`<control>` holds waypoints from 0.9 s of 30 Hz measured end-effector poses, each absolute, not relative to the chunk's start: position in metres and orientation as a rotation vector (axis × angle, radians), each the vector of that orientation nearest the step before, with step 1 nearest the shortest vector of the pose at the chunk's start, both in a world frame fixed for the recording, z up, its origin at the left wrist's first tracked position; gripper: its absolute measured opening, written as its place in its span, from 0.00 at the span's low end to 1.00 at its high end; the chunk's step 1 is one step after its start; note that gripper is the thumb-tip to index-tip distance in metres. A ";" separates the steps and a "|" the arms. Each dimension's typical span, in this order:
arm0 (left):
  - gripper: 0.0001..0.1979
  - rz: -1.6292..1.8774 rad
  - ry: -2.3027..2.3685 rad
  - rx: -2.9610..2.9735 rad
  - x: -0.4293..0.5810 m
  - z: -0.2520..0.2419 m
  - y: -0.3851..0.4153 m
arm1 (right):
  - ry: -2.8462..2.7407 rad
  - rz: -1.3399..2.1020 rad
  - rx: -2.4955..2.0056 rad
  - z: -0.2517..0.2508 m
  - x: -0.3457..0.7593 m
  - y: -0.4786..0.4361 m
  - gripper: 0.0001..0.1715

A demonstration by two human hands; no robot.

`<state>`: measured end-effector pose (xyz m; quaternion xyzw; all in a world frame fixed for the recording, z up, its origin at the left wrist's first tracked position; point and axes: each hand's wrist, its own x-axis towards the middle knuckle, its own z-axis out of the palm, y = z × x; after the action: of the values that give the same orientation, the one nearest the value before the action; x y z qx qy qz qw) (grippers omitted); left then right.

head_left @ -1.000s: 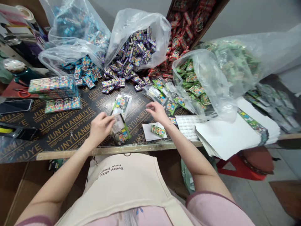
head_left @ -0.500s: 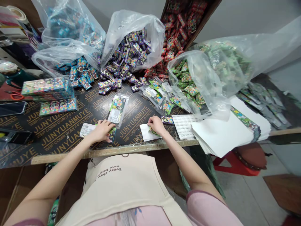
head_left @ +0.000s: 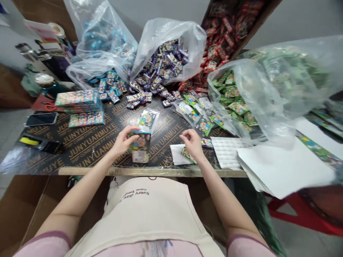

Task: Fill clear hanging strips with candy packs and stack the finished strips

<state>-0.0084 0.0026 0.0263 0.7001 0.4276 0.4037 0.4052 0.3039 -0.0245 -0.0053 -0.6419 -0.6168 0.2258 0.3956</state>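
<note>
Your left hand (head_left: 123, 142) has the dark packet (head_left: 141, 143), set in from the near edge (head_left: 152, 172) of the tabletop (head_left: 85, 144), around the middle of its length. The packet is a flat, roughly rectangular piece with a glossy look: mostly dark, with a strip of blue and green along its top, colourful print on its face and a pale grey panel across its lower end. The print is too blurred to read. You cannot tell from this angle whether its lower end touches the tabletop.

Your left fingers (head_left: 133, 128) pinch the packet by its upper left part, thumb across the face and the other fingers at the top; the gap between them is only as wide as the packet is thick. Just beyond it, farther from the near edge, a clear sleeve with a green printed card (head_left: 148, 119) lies flat and is partly covered in view.

Your right hand (head_left: 193, 142) is bent over a small green packet (head_left: 187, 153) and a white paper slip (head_left: 177, 155) near the same edge. Its fingers are curled, thumb and forefinger tips close to each other; whether they grip anything cannot be told. A small purple packet (head_left: 207, 142) lies just beside that hand.
</note>
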 end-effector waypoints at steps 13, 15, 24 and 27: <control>0.06 1.128 1.118 1.817 0.003 0.039 -0.006 | -1.540 0.991 -1.174 0.067 0.204 -0.005 0.25; 0.05 1.132 1.123 1.809 0.003 0.041 -0.007 | -1.576 1.018 -1.141 0.057 0.199 -0.005 0.32; 0.05 1.105 1.100 2.014 0.003 0.045 -0.009 | -1.679 0.699 -1.124 0.032 0.191 -0.022 0.24; 0.05 1.105 1.052 2.098 0.002 0.044 -0.012 | -1.687 0.574 -1.154 0.024 0.191 -0.033 0.23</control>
<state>0.0016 -0.0121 0.0436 0.7786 0.3906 0.4102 0.2702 0.1909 -0.0331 0.0239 -0.4745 -0.6938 0.2360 0.4877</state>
